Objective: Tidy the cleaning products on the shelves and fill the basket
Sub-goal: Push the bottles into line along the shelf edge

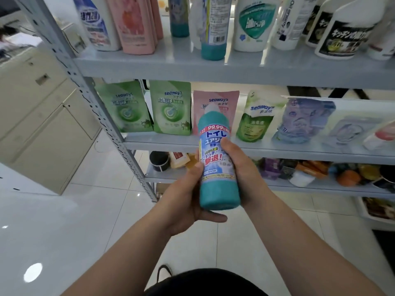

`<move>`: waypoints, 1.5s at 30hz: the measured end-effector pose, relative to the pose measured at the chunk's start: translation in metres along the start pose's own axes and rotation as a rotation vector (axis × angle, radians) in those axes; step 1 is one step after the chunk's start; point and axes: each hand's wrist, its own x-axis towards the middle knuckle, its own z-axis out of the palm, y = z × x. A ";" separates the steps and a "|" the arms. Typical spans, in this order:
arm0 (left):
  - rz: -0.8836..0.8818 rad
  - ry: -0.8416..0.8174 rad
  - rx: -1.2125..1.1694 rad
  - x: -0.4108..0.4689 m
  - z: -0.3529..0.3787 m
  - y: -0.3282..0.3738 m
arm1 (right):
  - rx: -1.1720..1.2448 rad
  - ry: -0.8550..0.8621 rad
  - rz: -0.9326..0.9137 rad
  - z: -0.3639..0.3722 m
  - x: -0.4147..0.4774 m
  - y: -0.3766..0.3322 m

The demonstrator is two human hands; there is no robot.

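The teal bottle (217,167) is off the shelves, held in the air between both hands in front of the rack. Its white cap points up and away and overlaps the pink pouch (215,101) on the middle shelf (277,149); its teal base faces the camera.

The left grip (186,195) grasps the bottle from the left and below. Its thumb lies along the left edge of the label, and one finger shows under the base. The right grip (241,169) clasps the bottle's right side, with the thumb across the upper label and the other fingers hidden behind the bottle. So the bottle sits squarely between the two grips, touching both.

Left of the pink pouch stand two green pouches (126,110) (172,107) — all upright, side by side. On the upper shelf (171,65) a second bottle with a teal base (213,28) stands at the front edge, its back label and barcode facing out, among white and pink containers. The bottom shelf (168,178) holds mixed small items too blurred to identify.
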 end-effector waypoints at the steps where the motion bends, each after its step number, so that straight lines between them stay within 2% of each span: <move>1: -0.003 -0.035 -0.015 0.000 -0.004 0.004 | -0.005 -0.012 -0.014 0.005 0.004 0.002; 4: 0.059 0.015 0.034 0.003 -0.017 0.018 | -0.127 -0.021 -0.080 0.016 0.015 0.003; 8: 0.161 0.125 0.289 0.003 -0.038 0.032 | -0.413 0.042 -0.140 0.030 0.028 0.010; 10: 0.197 0.143 0.298 0.001 -0.048 0.034 | -0.422 0.082 -0.150 0.041 0.032 0.016; 13: 0.178 0.125 0.173 -0.002 -0.063 0.043 | -0.197 0.144 -0.119 0.055 0.037 0.017; 16: 0.145 0.041 0.103 -0.007 -0.076 0.056 | 0.089 0.048 -0.058 0.065 0.040 0.020; 20: 0.077 -0.019 0.045 -0.009 -0.095 0.063 | 0.175 -0.048 -0.088 0.077 0.047 0.033; 24: 0.106 -0.108 0.186 -0.004 -0.122 0.059 | -0.013 -0.006 -0.265 0.087 0.057 0.048; 27: 0.284 -0.045 0.495 0.001 -0.145 0.056 | -0.187 -0.114 -0.394 0.093 0.058 0.062; 29: 0.407 0.022 0.589 0.003 -0.157 0.054 | -0.357 -0.139 -0.420 0.095 0.058 0.072; 33: 0.580 0.143 0.703 0.009 -0.178 0.047 | -0.626 0.005 -0.388 0.099 0.058 0.089; 36: 0.595 0.145 0.767 0.016 -0.191 0.043 | -0.705 0.023 -0.407 0.102 0.058 0.092; 40: 0.444 0.022 0.734 0.016 -0.195 0.049 | -0.555 -0.049 -0.437 0.107 0.064 0.084; 42: 0.372 -0.155 0.655 0.019 -0.196 0.055 | -0.398 -0.115 -0.426 0.111 0.069 0.076; 45: 0.190 -0.426 0.387 0.020 -0.188 0.055 | -0.193 -0.177 -0.381 0.120 0.079 0.061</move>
